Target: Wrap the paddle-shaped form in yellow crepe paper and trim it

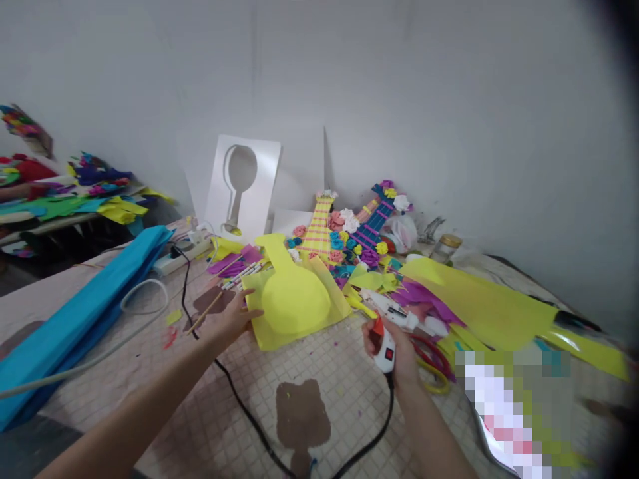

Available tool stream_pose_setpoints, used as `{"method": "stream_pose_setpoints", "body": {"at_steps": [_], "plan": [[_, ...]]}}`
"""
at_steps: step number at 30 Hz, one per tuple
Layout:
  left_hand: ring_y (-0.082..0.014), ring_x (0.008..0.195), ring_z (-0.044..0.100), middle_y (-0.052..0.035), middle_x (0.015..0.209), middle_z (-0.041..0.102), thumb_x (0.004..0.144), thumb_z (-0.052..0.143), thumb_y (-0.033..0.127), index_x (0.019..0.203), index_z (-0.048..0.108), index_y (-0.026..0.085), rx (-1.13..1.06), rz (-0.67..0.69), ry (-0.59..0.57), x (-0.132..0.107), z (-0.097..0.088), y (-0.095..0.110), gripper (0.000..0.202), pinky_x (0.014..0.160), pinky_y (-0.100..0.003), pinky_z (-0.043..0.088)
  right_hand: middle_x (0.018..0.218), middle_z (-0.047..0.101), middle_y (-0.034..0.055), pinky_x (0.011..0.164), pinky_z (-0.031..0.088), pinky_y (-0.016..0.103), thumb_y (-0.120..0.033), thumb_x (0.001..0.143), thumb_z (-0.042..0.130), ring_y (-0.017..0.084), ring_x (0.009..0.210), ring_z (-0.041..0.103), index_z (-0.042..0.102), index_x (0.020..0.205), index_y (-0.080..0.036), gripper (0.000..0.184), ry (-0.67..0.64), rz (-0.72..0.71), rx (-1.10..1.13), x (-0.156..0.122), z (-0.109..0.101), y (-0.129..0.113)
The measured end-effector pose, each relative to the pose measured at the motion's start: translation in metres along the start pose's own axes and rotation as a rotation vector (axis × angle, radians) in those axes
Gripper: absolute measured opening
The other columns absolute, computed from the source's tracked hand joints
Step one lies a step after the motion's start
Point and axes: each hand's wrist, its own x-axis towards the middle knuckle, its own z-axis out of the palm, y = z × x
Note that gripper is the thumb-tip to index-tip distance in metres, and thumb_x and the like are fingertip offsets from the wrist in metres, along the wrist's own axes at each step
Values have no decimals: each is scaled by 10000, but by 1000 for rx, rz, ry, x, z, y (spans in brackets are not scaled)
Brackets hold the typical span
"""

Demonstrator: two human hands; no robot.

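Clamping a glue gun (pixel 385 354), right fingers (pixel 369 337) face a yellow long-necked shape (pixel 295 303) lying between them and spread left fingers (pixel 252 313); it sits on a yellow sheet (pixel 267 339), whose surplus margins appear uncut and unfolded.

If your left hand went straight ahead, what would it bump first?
Probably the round yellow shape. The left hand seems at the edge of the yellow sheet, but depth is unclear.

A glue gun (pixel 386 354), folded blue paper (pixel 90 303) and artificial flowers (pixel 351 220) suggest a craft workshop.
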Motion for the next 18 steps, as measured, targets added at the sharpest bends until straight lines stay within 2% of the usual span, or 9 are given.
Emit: {"method": "stream_pose_setpoints", "body": {"at_steps": [2,5,12,15,18], "plan": [[-183,600,605,22,650,537,692,580,262,1108,458,213,-63,-84,18,-3,4,7,436,516,-295,487,525,557,6,341,297,189,-421,623,614,73,372,425,577,591,-144,281,7,-14,-5,1,0,0],[-190,592,585,13,645,528,616,649,250,1004,555,195,-128,-135,50,-6,10,18,403,493,-278,463,520,560,5,342,300,193,-428,623,607,74,368,430,570,592,-144,288,15,-44,-16,0,0,-2],[-173,683,606,-35,885,585,591,658,221,1109,500,214,-299,-87,59,-9,25,37,541,563,-276,496,488,530,-11,367,303,214,-426,646,573,81,366,415,562,589,-148,284,43,-195,-67,-2,1,-4],[-160,708,601,-36,970,584,608,657,236,1099,522,228,-329,-25,77,-17,25,49,509,579,-254,495,480,522,-26,457,370,239,-390,632,608,102,439,461,553,578,-162,241,98,-324,-126,-2,1,-2],[-136,671,595,-19,956,592,618,653,225,1062,548,234,-358,4,113,-29,19,63,456,558,-225,484,536,568,-17,633,420,288,-305,609,655,142,595,533,571,613,-171,158,138,-447,-223,-7,-1,-4]]}}
